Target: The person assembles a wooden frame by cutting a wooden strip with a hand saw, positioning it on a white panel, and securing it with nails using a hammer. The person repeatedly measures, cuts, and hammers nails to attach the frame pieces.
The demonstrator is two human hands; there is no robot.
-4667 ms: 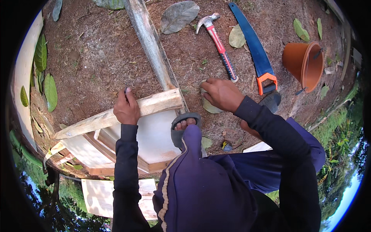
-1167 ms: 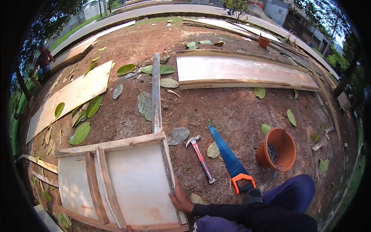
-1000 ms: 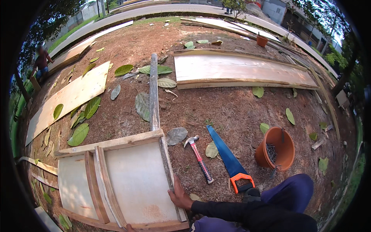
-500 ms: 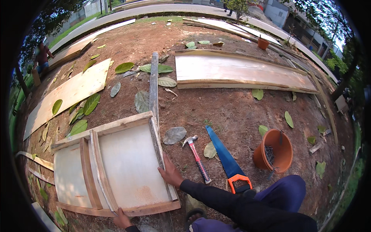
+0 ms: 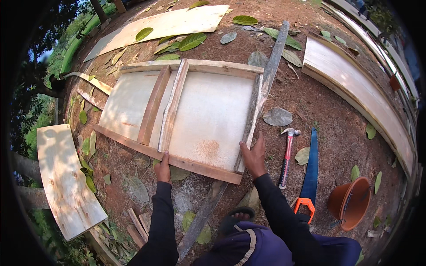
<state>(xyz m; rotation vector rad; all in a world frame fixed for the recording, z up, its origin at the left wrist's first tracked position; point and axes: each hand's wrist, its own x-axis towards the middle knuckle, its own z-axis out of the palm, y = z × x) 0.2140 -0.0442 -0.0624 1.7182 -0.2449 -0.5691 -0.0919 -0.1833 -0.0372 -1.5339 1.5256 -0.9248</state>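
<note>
A shallow wooden panel frame point(image 5: 215, 109) lies before me: a pale sheet edged with battens, a brown crosspiece point(image 5: 154, 105) and a lighter crosspiece point(image 5: 174, 106) across its left part. Sawdust is scattered on the sheet near its front right corner. My left hand point(image 5: 163, 169) grips the front batten by the end of the lighter crosspiece, thumb on top, other fingers mostly hidden. On the right batten rests my right hand point(image 5: 254, 155), thumb on the inner side and fingers along the outer side. Under the panel's right end runs a long grey plank point(image 5: 205, 212).
To the right lie a claw hammer point(image 5: 287, 157) and a blue handsaw point(image 5: 310, 166) with orange handle. Beyond them stands an orange-brown bucket point(image 5: 350, 201). Plywood pieces point(image 5: 66, 177) point(image 5: 164, 27) lie left and behind; a long framed panel point(image 5: 355, 82) lies far right. Leaves litter the soil.
My view has swung left and down, so the panel sits more central and both forearms show. Both hands stay on the same battens; the right hand's fingers now look straighter.
</note>
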